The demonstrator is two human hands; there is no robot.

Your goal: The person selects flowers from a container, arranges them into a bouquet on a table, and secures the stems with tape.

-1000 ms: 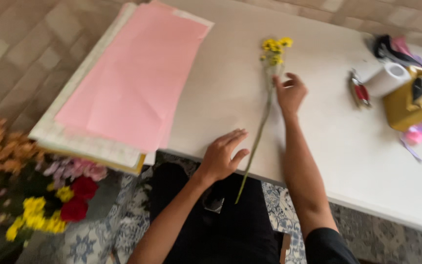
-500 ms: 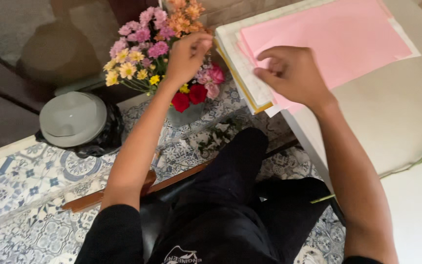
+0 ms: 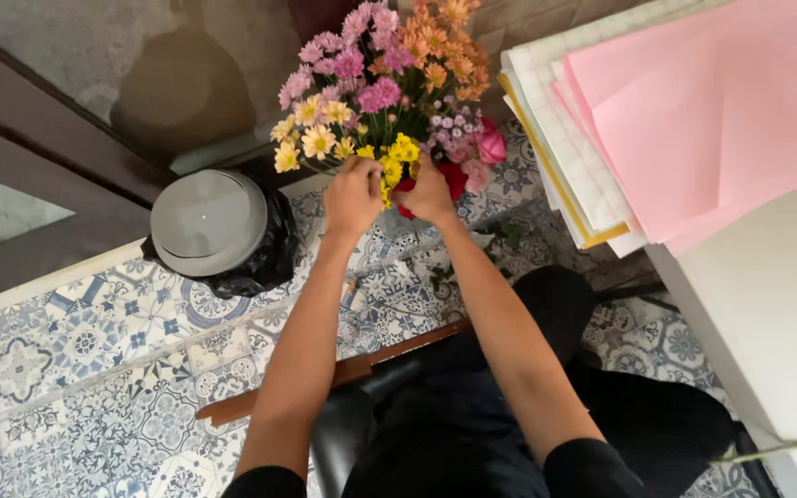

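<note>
Reaching down from the head view into a mixed bunch of pink, orange, yellow and red flowers (image 3: 389, 88) on the patterned tile floor (image 3: 94, 369): left hand (image 3: 352, 195) and right hand (image 3: 428, 192) side by side, fingers curled around small yellow blooms (image 3: 397, 155) at the bunch's near edge. Beside them, a grey-lidded bin (image 3: 207, 221).

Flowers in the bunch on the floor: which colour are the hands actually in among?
The small yellow flowers at the bunch's near edge: both the left hand and right hand close around them. The pink flowers and orange flowers sit farther back, untouched.
</note>
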